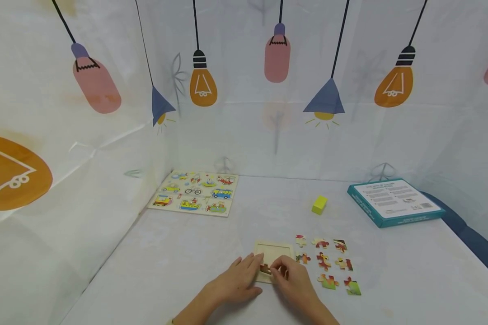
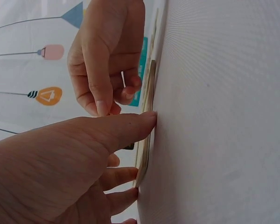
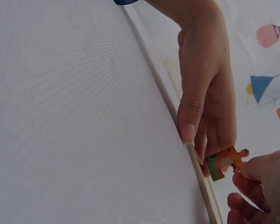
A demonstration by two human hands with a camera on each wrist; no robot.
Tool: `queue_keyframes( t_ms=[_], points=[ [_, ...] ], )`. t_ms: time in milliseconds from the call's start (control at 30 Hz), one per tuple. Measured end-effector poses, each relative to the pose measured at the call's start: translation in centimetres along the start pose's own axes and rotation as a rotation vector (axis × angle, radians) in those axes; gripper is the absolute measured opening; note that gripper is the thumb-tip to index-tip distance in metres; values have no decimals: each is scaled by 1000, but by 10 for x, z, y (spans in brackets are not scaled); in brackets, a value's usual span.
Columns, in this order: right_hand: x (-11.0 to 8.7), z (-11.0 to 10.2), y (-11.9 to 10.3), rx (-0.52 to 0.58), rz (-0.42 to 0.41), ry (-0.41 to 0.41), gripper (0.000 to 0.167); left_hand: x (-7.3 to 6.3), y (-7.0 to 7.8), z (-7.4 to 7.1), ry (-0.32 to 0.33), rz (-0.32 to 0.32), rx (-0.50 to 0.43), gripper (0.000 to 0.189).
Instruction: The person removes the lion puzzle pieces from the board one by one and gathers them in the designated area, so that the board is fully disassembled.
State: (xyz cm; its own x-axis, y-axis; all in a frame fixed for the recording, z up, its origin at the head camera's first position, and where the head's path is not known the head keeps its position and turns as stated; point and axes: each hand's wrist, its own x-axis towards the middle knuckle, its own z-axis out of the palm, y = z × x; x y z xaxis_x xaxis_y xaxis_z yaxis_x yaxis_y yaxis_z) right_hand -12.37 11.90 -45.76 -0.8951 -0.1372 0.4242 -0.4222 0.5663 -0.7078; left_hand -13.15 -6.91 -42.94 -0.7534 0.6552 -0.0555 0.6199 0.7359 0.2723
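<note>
A jigsaw piece point(image 3: 225, 161), orange with a green corner, is pinched between the thumb and a finger of my right hand point(image 1: 294, 280). In the head view it is tilted over the lower part of a wooden puzzle tray point(image 1: 274, 248). My left hand point(image 1: 236, 280) rests with straight fingers along the tray's left side. In the left wrist view its thumb lies at the tray's edge. Several loose jigsaw pieces point(image 1: 323, 261), with red, yellow and green print, lie in rough rows right of the tray.
A printed vehicle board point(image 1: 206, 190) lies at the back left. Behind the loose pieces stands a yellow block point(image 1: 319, 204). A teal-edged box point(image 1: 396, 202) lies at the back right, with a dark blue object point(image 1: 471, 234) along the table's right edge. A lamp-patterned sheet point(image 1: 244, 131) encloses the table.
</note>
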Motion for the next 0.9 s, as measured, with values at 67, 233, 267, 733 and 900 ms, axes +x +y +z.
queue_keyframes(
  t_ms=[67, 233, 267, 733, 900],
  points=[
    [0, -1, -1, -3, 11, 10, 21, -1, 0, 0, -2, 2, 9, 74],
    [1, -8, -3, -13, 32, 23, 20, -2, 0, -1, 0, 19, 34, 72],
    [2, -9, -4, -11, 41, 26, 20, -2, 0, -1, 1, 21, 34, 71],
    [7, -33, -1, -78, 128, 95, 19, 1, -4, 5, -2, 38, 53, 59],
    [9, -39, -2, -105, 188, 79, 15, 0, -4, 4, -2, 36, 59, 58]
  ],
)
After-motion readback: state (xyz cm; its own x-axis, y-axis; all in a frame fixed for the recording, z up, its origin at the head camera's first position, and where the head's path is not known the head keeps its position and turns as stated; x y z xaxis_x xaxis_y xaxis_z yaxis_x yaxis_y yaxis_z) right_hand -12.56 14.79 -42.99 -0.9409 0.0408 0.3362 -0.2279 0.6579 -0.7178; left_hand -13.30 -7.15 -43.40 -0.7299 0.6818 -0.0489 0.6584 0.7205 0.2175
